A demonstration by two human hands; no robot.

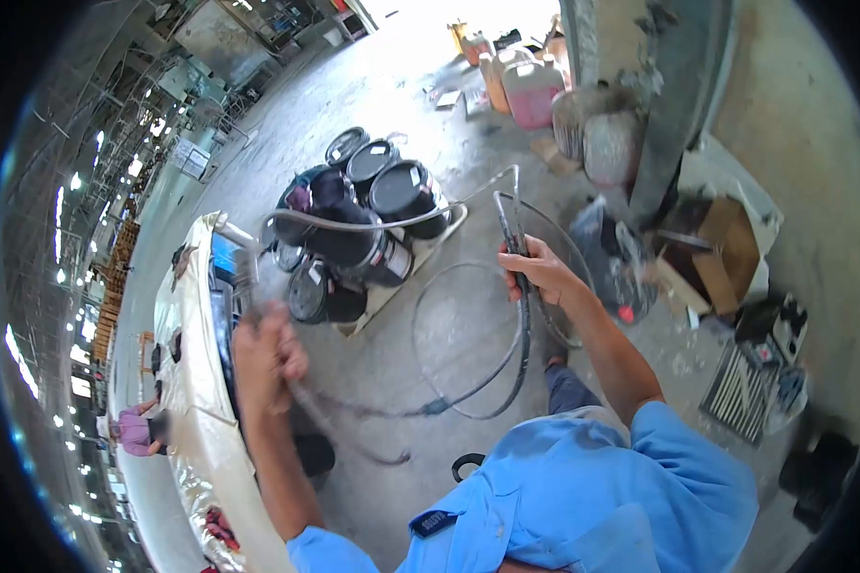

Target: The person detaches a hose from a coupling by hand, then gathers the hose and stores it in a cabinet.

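Note:
A long, thin hose (518, 368) hangs in loose loops in front of me, partly black and partly pale grey. My right hand (537, 269) is closed around several gathered strands of it. On the left, my left hand (269, 355) is smeared by motion, its fingers wrapped round another stretch of the hose. One free end dangles below that hand. A dark sleeve or joint (436, 407) sits on the lower loop. From the right hand, a grey length arches leftward in front of the black buckets (406, 191).
Lidded buckets stand on a pallet ahead. A cream-covered table (196, 382) runs along the left, with a person (141, 432) beyond it. Jugs (533, 93) stand by the doorway. On the right are a plastic bag (612, 253), a cardboard box (731, 239) and a slatted rack (736, 390).

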